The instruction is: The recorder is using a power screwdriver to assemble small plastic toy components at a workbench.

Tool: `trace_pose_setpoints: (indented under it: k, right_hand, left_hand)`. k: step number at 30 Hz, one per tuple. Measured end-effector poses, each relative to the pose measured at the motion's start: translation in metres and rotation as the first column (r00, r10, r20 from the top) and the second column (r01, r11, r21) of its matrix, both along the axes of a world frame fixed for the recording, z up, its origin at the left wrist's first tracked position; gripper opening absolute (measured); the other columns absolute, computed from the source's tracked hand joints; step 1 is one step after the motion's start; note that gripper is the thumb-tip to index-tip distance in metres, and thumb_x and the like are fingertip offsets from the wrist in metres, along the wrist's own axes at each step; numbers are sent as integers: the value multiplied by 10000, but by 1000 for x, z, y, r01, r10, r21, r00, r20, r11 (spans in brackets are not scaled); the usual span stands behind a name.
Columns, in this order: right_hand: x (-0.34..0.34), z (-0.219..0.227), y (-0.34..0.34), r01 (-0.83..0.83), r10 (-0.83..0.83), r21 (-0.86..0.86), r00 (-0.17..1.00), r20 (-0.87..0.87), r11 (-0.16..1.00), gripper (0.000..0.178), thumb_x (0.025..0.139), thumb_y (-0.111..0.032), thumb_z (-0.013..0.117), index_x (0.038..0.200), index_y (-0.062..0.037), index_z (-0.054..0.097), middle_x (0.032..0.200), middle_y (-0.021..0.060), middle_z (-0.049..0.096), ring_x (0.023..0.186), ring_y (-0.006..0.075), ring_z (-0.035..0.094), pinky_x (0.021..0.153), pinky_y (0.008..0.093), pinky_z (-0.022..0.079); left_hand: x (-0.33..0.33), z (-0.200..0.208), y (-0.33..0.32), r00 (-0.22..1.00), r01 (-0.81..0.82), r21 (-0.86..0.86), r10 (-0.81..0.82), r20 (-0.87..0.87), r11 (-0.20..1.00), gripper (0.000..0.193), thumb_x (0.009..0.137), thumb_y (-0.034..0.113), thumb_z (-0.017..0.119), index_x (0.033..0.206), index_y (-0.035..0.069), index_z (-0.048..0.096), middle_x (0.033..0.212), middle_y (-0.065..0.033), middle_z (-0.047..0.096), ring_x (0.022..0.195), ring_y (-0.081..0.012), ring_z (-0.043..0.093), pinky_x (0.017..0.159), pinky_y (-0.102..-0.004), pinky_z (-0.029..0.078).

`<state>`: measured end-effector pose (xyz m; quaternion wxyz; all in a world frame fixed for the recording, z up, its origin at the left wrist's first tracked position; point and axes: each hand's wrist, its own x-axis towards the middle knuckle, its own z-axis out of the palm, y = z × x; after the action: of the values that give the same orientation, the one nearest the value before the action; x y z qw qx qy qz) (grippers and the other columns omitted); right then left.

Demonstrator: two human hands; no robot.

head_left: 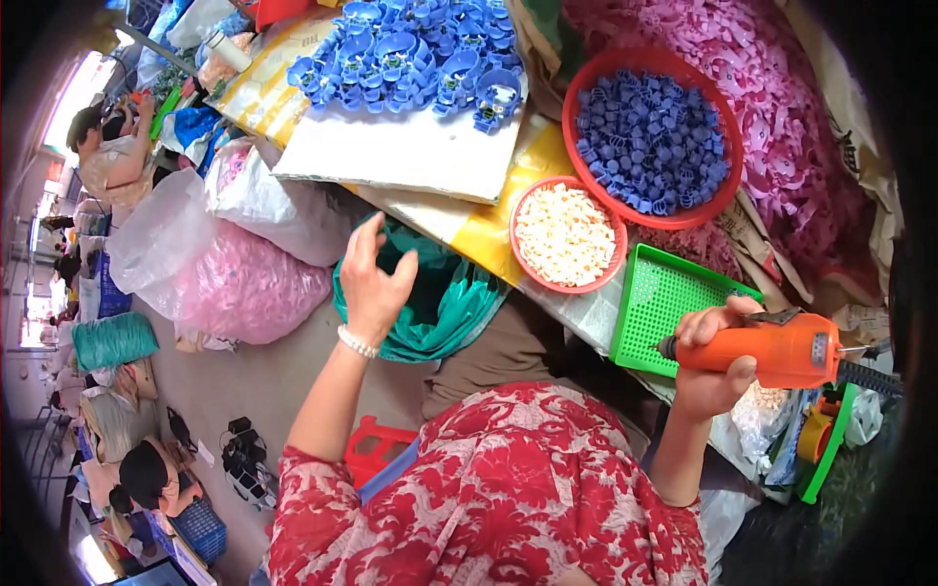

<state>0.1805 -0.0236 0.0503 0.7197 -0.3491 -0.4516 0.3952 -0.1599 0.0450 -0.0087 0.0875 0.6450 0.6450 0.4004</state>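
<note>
My right hand [705, 383] is wrapped round an orange electric screwdriver [767, 350], its dark tip pointing left over a green perforated basket [635, 314]. A coiled dark cord [865, 379] trails from the tool's rear end. My left hand [371, 283], with a beaded bracelet at the wrist, holds nothing; its fingers are apart above a teal plastic bag [445, 327]. Beyond it, a white board [405, 156] carries many assembled blue plastic pieces [415, 59].
A red basket [570, 127] holds small dark-blue parts; a smaller red basket [515, 234] holds cream pieces. Pink strips [782, 127] are heaped at the far right. A bag of pink pieces [254, 283] stands left. A red stool [376, 454] is beside me. Other people [112, 166] sit farther left.
</note>
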Motion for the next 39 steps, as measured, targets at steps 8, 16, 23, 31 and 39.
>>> trace_pose_setpoints:
  k: [8,16,23,31,39]
  right_hand:
    - [4,-2,-1,26,-26,-37,1000,2,999,640,787,-542,588,1131,-27,427,723,37,491,609,146,479,615,302,411]
    - [18,-6,-13,95,-93,-90,995,30,991,649,781,-520,609,1154,-27,411,732,36,493,613,138,480,616,281,412]
    - [18,-11,-6,59,-56,-117,998,34,991,660,777,-514,614,1157,-16,407,742,37,492,624,141,476,616,284,402]
    - [36,-8,-21,88,-86,-29,995,48,996,651,793,-539,560,1151,-14,419,734,42,487,631,143,448,629,300,374]
    - [31,-4,-7,97,-89,-112,993,76,989,678,786,-545,566,1149,0,392,730,49,481,632,154,438,672,318,361]
  left_hand:
    - [61,28,141,969,205,248,-159,-191,947,154,794,140,592,841,-2,630,708,-185,625,650,-280,629,588,-335,484]
    - [94,16,180,934,59,-3,-57,-352,998,257,772,254,637,843,8,615,736,-193,636,726,-354,623,670,-423,482]
    - [76,10,165,953,126,178,-69,-296,976,295,753,257,663,898,12,586,740,-186,625,711,-351,607,645,-415,479]
    - [-85,-19,75,919,-364,281,293,263,888,208,846,169,596,738,-8,588,598,-92,549,548,-154,499,543,-304,422]
    - [-99,-139,28,978,13,-671,-150,-147,741,629,757,357,677,1170,-81,495,1112,-203,582,1025,-234,557,884,-301,417]
